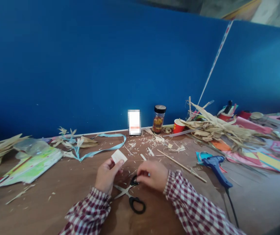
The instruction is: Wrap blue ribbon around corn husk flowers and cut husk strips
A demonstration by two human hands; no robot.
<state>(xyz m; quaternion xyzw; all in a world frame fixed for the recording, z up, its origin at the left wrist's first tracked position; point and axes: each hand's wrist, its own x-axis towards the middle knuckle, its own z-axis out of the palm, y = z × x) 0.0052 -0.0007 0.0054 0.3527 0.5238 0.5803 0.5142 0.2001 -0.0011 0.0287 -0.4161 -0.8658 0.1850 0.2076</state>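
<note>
My left hand (pixel 105 174) pinches a small, pale, four-sided piece of corn husk (pixel 119 157) between thumb and fingers, above the table. To its right, my right hand (pixel 153 175) is slightly blurred, its fingers curled at the upper handle loop of a pair of black-handled scissors (pixel 125 192). The scissors' blades are spread apart and point left, toward the left wrist. Their lower loop lies free. Small pale scraps (pixel 143 157) are scattered beyond the hands.
A blue glue gun (pixel 215 168) with a cord lies right, beside a thin stick (pixel 181 165). Dried corn husks (pixel 215 127), a red cup (pixel 178 126) and a lidded jar (pixel 158 120) stand farther back. Leftward are a blue ribbon (pixel 103 149) and a painted sheet (pixel 32 164). A blue partition (pixel 105 65) rises behind.
</note>
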